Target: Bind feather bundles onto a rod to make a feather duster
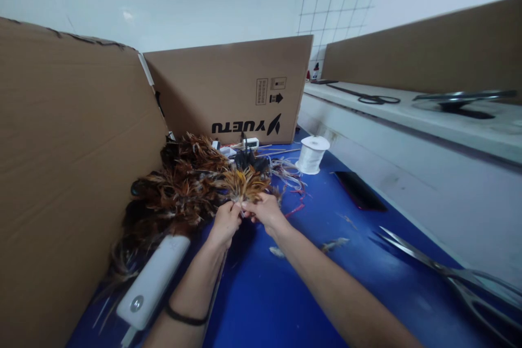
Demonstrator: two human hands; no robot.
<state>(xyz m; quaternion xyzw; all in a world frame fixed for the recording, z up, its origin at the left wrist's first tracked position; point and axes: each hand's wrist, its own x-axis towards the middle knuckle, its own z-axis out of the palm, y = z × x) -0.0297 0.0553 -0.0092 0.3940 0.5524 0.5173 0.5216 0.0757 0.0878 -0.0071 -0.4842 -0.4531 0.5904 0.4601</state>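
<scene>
My left hand [225,223] and my right hand [265,210] meet over the blue table [285,293], both pinched on the base of a small bunch of orange-brown feathers [246,183]. The feather tips fan upward and away from me. A large heap of dark brown and rust feathers [175,190] lies just to the left of the hands, against the cardboard wall. A black band circles my left wrist.
Cardboard walls stand at left [69,174] and behind [228,87]. A white thread spool [312,154], a dark phone [359,190], large scissors [448,272] and a white power bank [153,280] lie on the table. A white ledge [408,119] with more scissors runs along the right.
</scene>
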